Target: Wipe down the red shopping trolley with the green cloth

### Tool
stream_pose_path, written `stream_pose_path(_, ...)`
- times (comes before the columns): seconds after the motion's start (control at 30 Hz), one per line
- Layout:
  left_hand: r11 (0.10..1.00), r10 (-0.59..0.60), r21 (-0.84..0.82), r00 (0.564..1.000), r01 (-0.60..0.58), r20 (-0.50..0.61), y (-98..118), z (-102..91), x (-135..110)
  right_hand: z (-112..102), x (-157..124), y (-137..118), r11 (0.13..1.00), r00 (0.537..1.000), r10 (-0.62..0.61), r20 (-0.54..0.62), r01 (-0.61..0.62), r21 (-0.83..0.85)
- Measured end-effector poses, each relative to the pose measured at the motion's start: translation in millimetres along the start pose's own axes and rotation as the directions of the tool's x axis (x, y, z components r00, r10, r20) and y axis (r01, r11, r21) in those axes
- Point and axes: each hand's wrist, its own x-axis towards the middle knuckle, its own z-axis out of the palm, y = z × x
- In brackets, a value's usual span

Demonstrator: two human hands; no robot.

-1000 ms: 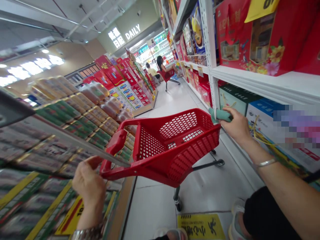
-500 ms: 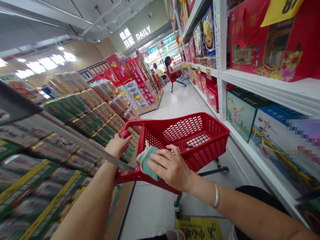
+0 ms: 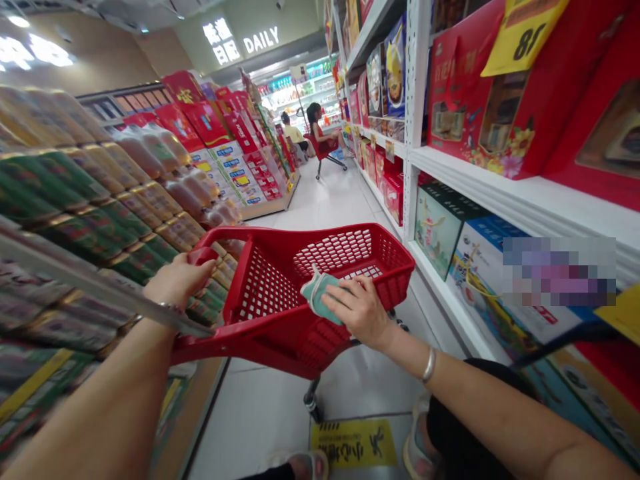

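Note:
A red shopping cart stands in the aisle in front of me, tilted across the view. My left hand is closed round the red grip at its handle end. A folded teal cloth with a pale edge lies against the cart's near upper rim. Over it my right hand is pressed, fingers together on the cloth; the thumb is hidden. Through the cart's lattice walls the floor shows.
Stacked packaged goods line the left side. White shelving with boxed goods runs along the right. Further down the aisle a person sits in another red cart, with a second person beyond. A yellow floor sticker lies near my feet.
My right hand has slid the cloth along the near rim, away from the handle. My left hand keeps its hold on the grip. The view has turned to the right.

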Motion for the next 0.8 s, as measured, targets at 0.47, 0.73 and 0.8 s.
stream_pose_path(0.47,0.993,-0.113,0.037,0.994,0.113,-0.002,-4.6,-3.8,5.6,-23.6,-58.3,132.1,0.802,0.835,0.544,0.081,-0.489,-0.343)
stream_pose_path(0.73,0.993,-0.112,-0.019,0.994,0.112,0.008,-12.5,-3.0,2.0,-7.3,-11.3,72.6,0.937,0.937,0.337,-0.093,-0.343,-0.058)
stream_pose_path(0.8,0.993,-0.112,-0.03,0.994,0.112,0.01,-14.0,-2.5,2.6,-2.3,6.6,33.7,0.987,0.981,0.158,-0.11,-0.153,0.052)
